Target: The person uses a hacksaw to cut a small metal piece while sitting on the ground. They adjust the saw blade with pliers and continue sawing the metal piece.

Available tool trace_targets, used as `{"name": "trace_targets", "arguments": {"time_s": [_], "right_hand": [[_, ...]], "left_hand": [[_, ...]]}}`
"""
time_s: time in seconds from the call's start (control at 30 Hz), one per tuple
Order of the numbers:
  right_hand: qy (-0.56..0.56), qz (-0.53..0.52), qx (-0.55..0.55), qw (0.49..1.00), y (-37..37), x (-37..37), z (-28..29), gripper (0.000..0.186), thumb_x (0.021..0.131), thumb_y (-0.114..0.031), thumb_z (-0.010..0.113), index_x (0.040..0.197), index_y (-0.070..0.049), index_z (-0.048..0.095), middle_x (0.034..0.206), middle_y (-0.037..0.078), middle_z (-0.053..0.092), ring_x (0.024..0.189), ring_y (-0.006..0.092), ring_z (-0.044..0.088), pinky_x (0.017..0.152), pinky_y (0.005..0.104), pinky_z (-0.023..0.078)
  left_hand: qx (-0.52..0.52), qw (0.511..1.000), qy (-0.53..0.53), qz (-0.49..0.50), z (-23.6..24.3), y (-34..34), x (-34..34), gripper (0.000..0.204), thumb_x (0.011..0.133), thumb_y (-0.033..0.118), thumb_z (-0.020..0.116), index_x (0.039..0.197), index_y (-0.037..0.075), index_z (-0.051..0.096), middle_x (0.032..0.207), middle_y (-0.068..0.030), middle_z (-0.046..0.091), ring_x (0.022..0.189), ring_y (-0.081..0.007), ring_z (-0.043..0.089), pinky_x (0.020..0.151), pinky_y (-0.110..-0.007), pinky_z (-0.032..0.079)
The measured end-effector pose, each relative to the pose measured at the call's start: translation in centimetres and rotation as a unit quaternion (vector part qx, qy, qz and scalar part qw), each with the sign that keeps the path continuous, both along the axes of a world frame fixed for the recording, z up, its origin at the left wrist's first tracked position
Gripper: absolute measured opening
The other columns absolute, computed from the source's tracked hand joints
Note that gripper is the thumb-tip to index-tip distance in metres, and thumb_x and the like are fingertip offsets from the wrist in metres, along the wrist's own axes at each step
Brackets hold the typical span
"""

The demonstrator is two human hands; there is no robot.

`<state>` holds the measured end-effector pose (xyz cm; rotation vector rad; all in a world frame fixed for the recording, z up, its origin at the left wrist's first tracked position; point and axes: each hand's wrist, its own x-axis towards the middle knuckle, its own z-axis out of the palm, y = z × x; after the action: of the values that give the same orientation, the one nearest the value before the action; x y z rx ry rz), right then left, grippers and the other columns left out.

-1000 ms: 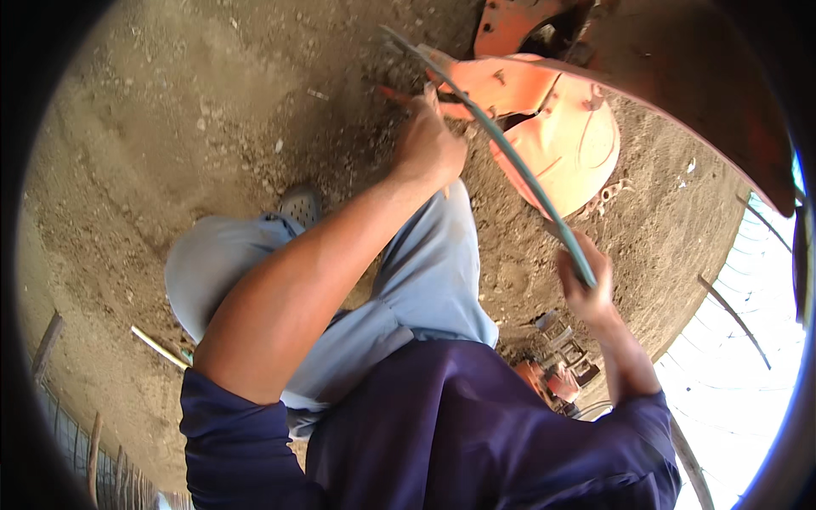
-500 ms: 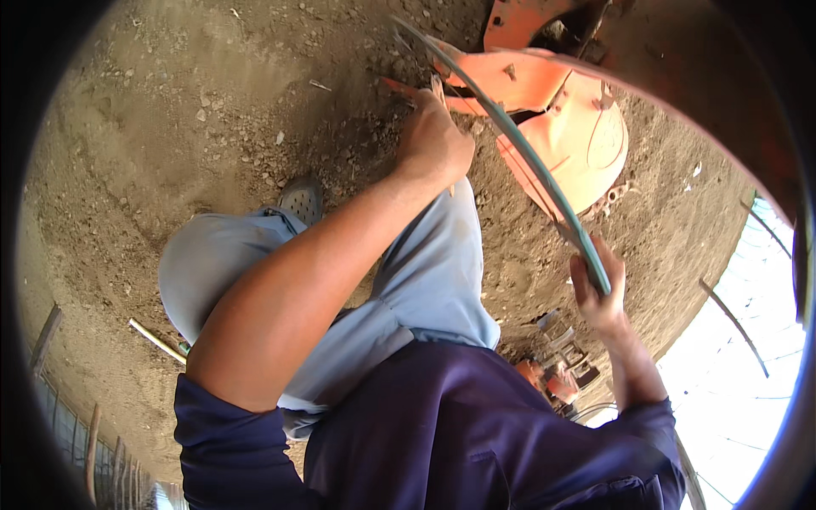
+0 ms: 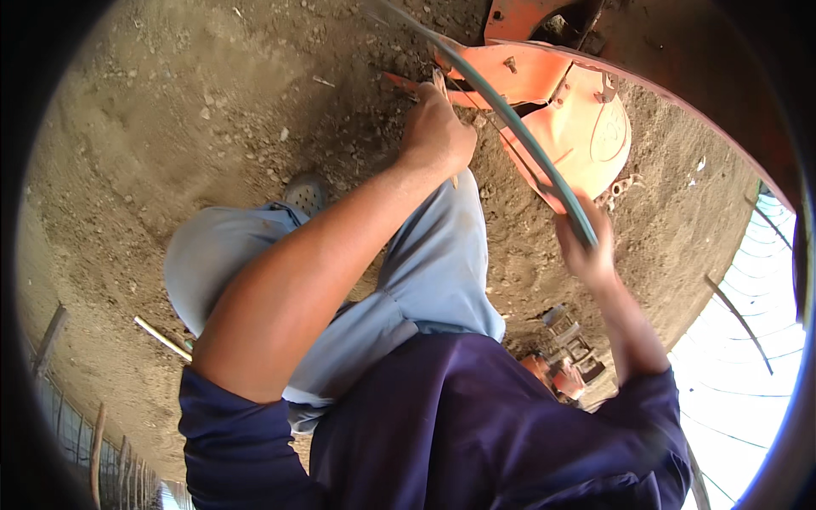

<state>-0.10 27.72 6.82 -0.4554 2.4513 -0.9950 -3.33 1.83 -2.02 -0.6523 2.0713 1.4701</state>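
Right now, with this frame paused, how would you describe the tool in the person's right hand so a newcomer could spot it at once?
Find the big rounded orange metal plate at the upper right. Along its left edge, the bow saw slants down to the person's right hand. Its long, slim, curved grey-green frame sets it apart from the broad orange metal.

Moderately bright, glaring to featureless white at lower right, shadowed brown at upper right, washed pale on the orange plate, motion-blurred at the right hand and green bar, bent and vignetted black toward the rim.
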Motion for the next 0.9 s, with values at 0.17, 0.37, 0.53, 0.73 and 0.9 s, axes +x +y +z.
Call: {"name": "trace_targets", "arguments": {"time_s": [0.17,0.37,0.53,0.73,0.9], "right_hand": [[0.011,-0.024,-0.038,0.999,-8.5,-4.8,-4.5,0.021,0.092,-0.001,0.060,0.111,0.000,0.068,0.080,0.020,0.065,0.072,0.0377,0.068,0.067,0.0422,0.055],[-0.024,-0.025,0.033,0.999,1.5,1.7,3.2,0.033,0.098,0.004,0.050,0.126,0.000,0.066,0.079,0.010,0.071,0.061,0.0077,0.062,0.057,0.0312,0.052],[0.066,0.001,-0.009,0.998,-9.1,-5.2,-4.1,0.024,0.094,-0.001,0.062,0.117,-0.001,0.067,0.075,0.014,0.066,0.062,0.0236,0.064,0.060,0.0385,0.052],[-0.028,-0.034,0.061,0.997,-1.2,0.4,2.3,0.037,0.092,0.008,0.052,0.127,0.005,0.065,0.081,0.009,0.068,0.057,0.0122,0.059,0.051,0.0302,0.049],[-0.071,-0.038,0.057,0.995,-2.8,-1.7,0.2,0.036,0.093,0.006,0.054,0.126,0.001,0.067,0.080,0.009,0.067,0.055,0.0138,0.057,0.054,0.0332,0.049]], "left_hand": [[0.015,0.995,0.097,0.037,0.9,-0.1,0.3,0.044,0.087,0.002,0.059,0.128,-0.010,0.044,0.122,-0.0354,0.064,0.120,-0.0504,0.064,0.100,-0.049,0.051],[-0.012,1.000,0.010,-0.006,0.9,-0.3,-0.4,0.070,0.090,0.004,0.067,0.144,-0.019,0.028,0.129,-0.0394,0.061,0.119,-0.0458,0.067,0.103,-0.047,0.056],[-0.007,0.997,0.077,0.003,0.4,-0.2,-0.2,0.064,0.089,0.001,0.065,0.143,-0.016,0.034,0.132,-0.0377,0.060,0.124,-0.0430,0.065,0.106,-0.046,0.053],[-0.026,0.994,0.097,0.046,0.3,0.2,0.3,0.046,0.088,0.005,0.062,0.130,-0.006,0.045,0.121,-0.0345,0.065,0.117,-0.0492,0.065,0.099,-0.051,0.052],[-0.026,0.998,0.043,0.041,0.2,0.1,0.2,0.040,0.088,0.002,0.060,0.123,-0.009,0.046,0.113,-0.0365,0.067,0.113,-0.0516,0.066,0.096,-0.052,0.053]]}}
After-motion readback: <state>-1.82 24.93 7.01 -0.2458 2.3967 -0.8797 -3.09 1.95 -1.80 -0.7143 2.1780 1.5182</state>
